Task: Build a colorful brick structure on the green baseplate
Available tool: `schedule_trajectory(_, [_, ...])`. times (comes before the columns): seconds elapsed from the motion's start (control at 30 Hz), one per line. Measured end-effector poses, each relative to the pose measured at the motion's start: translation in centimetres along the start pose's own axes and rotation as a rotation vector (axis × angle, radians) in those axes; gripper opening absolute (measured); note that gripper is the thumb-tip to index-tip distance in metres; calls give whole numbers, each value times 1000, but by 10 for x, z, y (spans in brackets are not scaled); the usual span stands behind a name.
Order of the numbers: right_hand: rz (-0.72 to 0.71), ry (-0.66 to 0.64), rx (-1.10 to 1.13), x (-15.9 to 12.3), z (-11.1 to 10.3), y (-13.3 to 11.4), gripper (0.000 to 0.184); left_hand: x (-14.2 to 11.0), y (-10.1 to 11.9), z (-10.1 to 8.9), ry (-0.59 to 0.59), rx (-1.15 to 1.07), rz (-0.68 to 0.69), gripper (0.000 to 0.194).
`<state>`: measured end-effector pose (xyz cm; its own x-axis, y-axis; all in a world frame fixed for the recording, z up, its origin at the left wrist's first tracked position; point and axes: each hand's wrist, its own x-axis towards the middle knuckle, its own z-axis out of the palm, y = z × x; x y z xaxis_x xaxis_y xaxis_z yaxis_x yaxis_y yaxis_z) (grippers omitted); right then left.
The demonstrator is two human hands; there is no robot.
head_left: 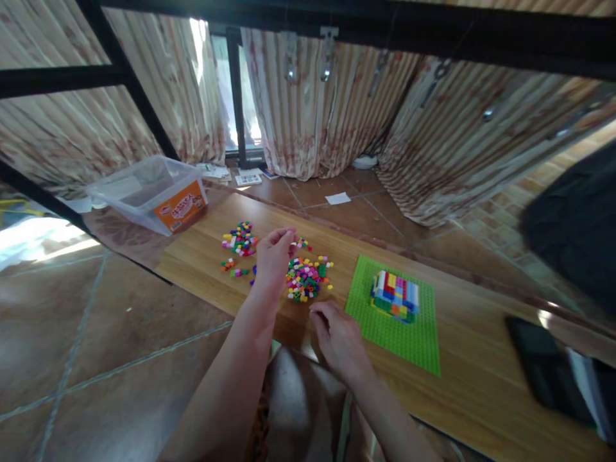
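Observation:
My left hand (274,253) is over the pile of small coloured bricks (305,277), its thumb and fingertips closed together; anything between them is too small to make out. Near the table's front edge, just below that pile, my right hand (334,330) has its fingers curled and pinched, and I cannot make out what they hold. A second heap of bricks (243,237) lies to the left of my left hand. To the right of my right hand, a green baseplate (418,350) bears a built block of multicoloured bricks (395,295).
A clear plastic bin (139,199) with an orange label stands at the table's far left end. A dark tablet-like object (543,366) lies on the wooden table (476,378) at the right. Black metal bars (308,19) cross above, with curtains (327,122) behind.

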<state>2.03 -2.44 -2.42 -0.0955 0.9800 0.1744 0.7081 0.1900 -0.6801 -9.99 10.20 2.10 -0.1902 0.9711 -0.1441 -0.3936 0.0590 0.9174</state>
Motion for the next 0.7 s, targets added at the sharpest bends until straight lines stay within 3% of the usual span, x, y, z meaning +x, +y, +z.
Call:
schedule_trajectory(0.17, [80,134,102,1,-42,15,24,-10,-11,12,-92,106,-35,14])
schedule_trajectory(0.4, [201,392,-67,-7,-102,73,25,-26,-48,30,-335,510,79,19])
schedule_trajectory(0.57, [167,369,-177,-8,-105,84,26,-49,-64,43,-550,712,181,21])
schedule_trajectory(0.7, [119,308,-252,-4,-97,83,27,-63,-70,50,-618,836,190,24])
